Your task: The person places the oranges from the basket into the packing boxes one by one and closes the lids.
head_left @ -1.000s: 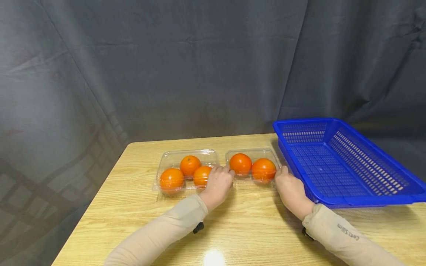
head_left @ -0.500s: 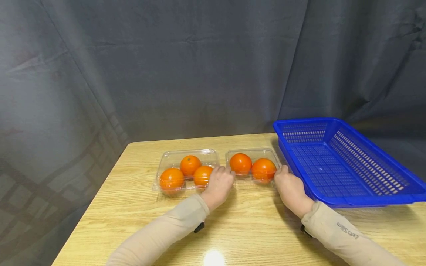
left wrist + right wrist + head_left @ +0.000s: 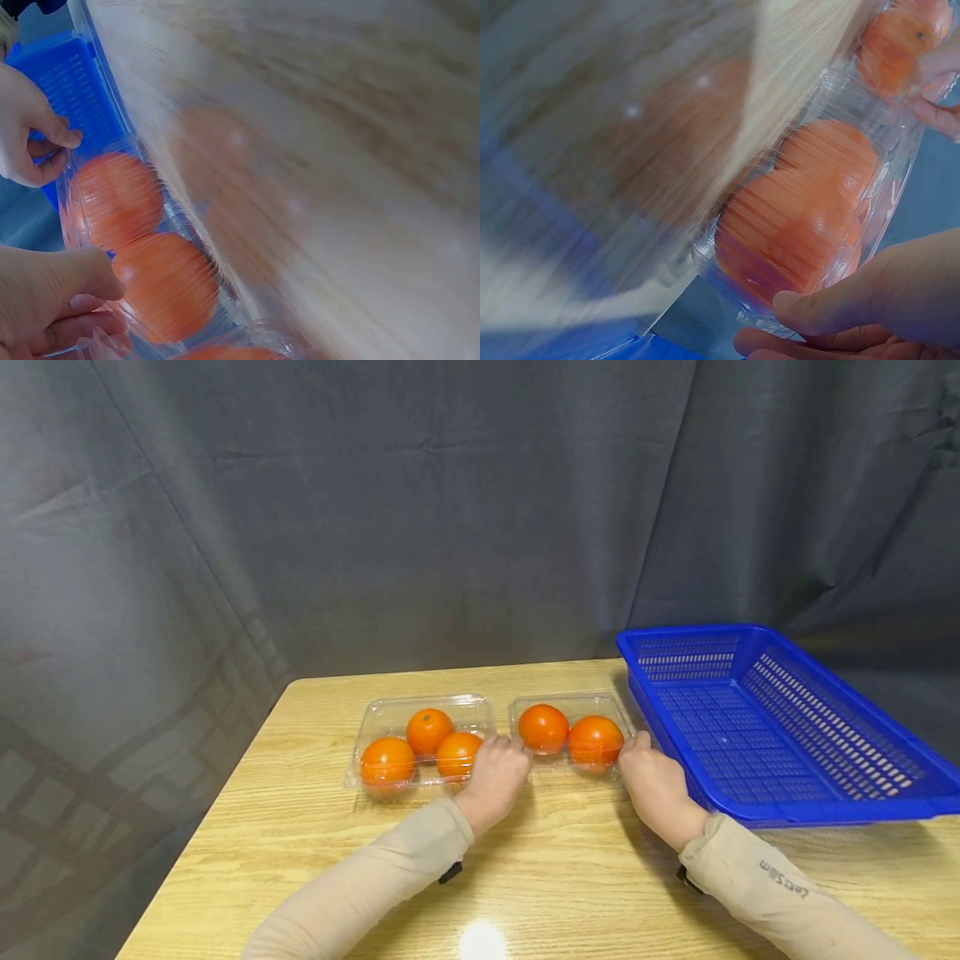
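Observation:
Two clear plastic fruit boxes stand side by side on the table. The right box (image 3: 557,768) holds a round orange fruit (image 3: 543,729) and a second, redder one (image 3: 596,740). My left hand (image 3: 495,777) pinches its near left edge, while my right hand (image 3: 654,785) pinches the near right edge. The left wrist view has the thumb of the left hand (image 3: 52,300) against the plastic; in the right wrist view, the right hand (image 3: 870,307) has its thumb at the box corner. The left box (image 3: 427,700), right beside my left hand, contains several oranges (image 3: 387,762).
A blue perforated basket (image 3: 750,810) stands at the right, close beside my right hand. The wooden table (image 3: 300,860) ends at a back edge before a dark grey curtain (image 3: 450,527).

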`<action>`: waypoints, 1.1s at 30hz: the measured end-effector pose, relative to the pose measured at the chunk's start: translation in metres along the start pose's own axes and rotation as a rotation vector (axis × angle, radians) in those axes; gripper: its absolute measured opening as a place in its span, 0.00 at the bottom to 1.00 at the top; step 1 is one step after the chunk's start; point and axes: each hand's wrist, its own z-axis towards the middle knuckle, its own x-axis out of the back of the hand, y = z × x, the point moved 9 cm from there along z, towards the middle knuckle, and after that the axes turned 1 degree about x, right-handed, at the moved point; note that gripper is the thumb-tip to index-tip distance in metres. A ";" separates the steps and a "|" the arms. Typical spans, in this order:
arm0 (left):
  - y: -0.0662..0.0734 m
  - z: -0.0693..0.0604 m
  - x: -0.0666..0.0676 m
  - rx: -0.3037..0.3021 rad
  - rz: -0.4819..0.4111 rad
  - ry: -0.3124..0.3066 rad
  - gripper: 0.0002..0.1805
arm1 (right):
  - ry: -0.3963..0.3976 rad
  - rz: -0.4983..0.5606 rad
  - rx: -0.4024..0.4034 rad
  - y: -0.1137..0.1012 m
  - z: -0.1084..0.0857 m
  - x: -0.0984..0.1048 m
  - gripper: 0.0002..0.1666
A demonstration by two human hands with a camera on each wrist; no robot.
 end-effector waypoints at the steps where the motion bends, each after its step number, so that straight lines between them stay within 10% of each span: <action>1: 0.000 0.000 0.000 -0.002 0.000 0.002 0.09 | 0.000 -0.001 0.002 0.000 0.000 0.000 0.07; 10: -0.004 0.000 -0.003 0.013 -0.058 -0.043 0.11 | 0.019 0.011 0.009 0.001 0.002 0.006 0.08; 24: -0.008 0.001 0.001 0.018 -0.137 -0.138 0.10 | -0.273 0.163 -0.058 0.011 0.007 -0.001 0.05; 33: -0.031 -0.001 0.025 0.092 -0.345 -0.106 0.18 | -0.399 0.338 -0.104 0.019 0.024 0.008 0.17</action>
